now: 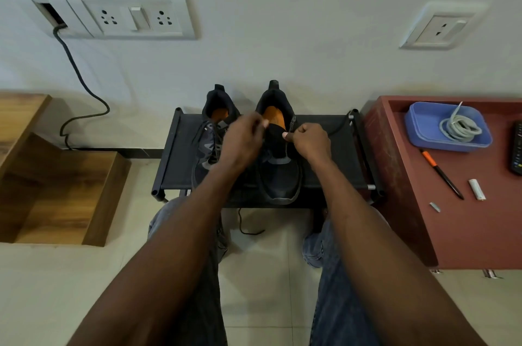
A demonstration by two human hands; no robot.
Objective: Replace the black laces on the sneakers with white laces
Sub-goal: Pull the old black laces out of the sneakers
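On a black rack (324, 176), both the left hand (243, 138) and right hand (310, 142) pinch something unclear over the right sneaker (279, 176), hiding its eyelets.

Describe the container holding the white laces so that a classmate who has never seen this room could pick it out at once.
Find the dark red cabinet right of the black shoe rack. At the back of its top sits a shallow blue plastic tray with a coil of white laces inside. It is the only blue thing there; the orange and black pen and small white tube lie loose in front of it.
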